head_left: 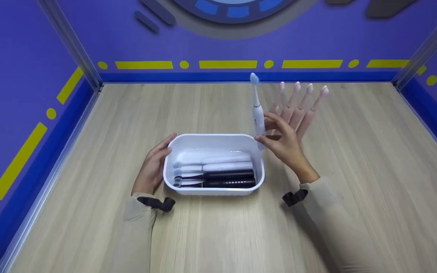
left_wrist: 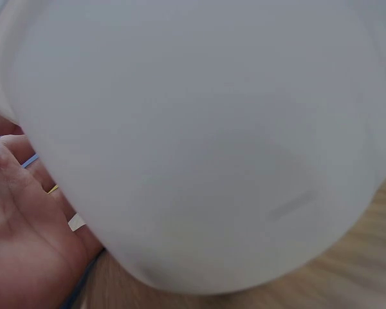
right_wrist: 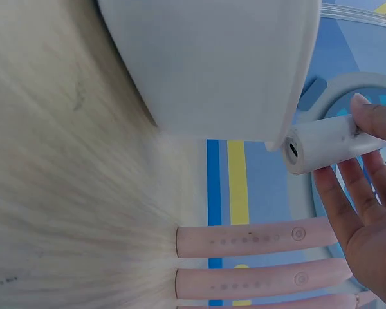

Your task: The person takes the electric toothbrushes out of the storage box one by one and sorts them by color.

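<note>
My left hand [head_left: 152,167] holds the left end of a white plastic bin [head_left: 212,192], thumb and fingertips at its rim. In the left wrist view the bin's wall [left_wrist: 199,129] hides part of those fingers. With thumb and fingers my right hand [head_left: 286,146] pinches a white electric toothbrush [head_left: 258,117] by its handle, upright with the brush head on top, at the bin's right back corner. Its round base [right_wrist: 296,151] shows in the right wrist view. Inside the bin lie two black electric toothbrushes [head_left: 229,183] and, behind them, white ones [head_left: 228,166].
Several pink electric toothbrushes [head_left: 306,123] stand upright in a row just behind and right of my right hand, partly hidden by it. The wooden table [head_left: 89,212] is bounded by blue panels [head_left: 188,45] with yellow marks at the back and both sides.
</note>
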`<state>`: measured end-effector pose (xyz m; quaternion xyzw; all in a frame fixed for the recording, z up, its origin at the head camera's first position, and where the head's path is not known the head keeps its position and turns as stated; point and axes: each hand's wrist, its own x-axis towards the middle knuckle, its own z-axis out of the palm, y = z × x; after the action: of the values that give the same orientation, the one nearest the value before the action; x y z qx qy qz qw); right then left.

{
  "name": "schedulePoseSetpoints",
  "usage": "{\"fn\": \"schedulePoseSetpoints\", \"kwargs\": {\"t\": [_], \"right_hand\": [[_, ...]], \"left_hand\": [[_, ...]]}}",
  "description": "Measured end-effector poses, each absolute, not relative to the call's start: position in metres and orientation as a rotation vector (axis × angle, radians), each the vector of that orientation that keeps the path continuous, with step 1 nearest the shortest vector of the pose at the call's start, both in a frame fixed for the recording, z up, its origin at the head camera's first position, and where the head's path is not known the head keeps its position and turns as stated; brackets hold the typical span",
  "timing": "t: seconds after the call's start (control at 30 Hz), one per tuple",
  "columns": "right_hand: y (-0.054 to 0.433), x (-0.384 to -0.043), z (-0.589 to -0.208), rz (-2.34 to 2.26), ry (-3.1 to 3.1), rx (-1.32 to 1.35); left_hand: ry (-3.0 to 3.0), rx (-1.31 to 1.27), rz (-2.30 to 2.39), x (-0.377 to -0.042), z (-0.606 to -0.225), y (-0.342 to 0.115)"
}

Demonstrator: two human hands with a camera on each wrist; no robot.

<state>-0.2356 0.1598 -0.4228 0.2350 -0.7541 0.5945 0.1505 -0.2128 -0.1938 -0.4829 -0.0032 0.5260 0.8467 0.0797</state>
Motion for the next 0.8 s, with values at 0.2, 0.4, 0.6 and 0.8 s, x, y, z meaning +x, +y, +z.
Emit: {"fn": "schedulePoseSetpoints", "kwargs": {"t": [0.2,0.4,0.6,0.8], "right_hand": [[0.163,-0.2337,-0.4254,1.707,-2.161,0.64],[0.1628,-0.2323,-0.4265,1.751,-2.148,0.594],[0.1645,-0.2319,-0.428,1.725,-2.127,0.584],[0.168,-0.2314,-0.4311,1.702,-2.131,0.58]], "left_hand": [[1.576,-0.014,2.524,-0.2138,-0.4832,-0.1944],[1.552,-0.018,2.546,-0.2136,-0.4844,-0.1941],[1.569,-0.012,2.544,-0.2135,-0.4845,-0.1937],[1.564,-0.023,2.545,-0.2137,-0.484,-0.1937]]}}
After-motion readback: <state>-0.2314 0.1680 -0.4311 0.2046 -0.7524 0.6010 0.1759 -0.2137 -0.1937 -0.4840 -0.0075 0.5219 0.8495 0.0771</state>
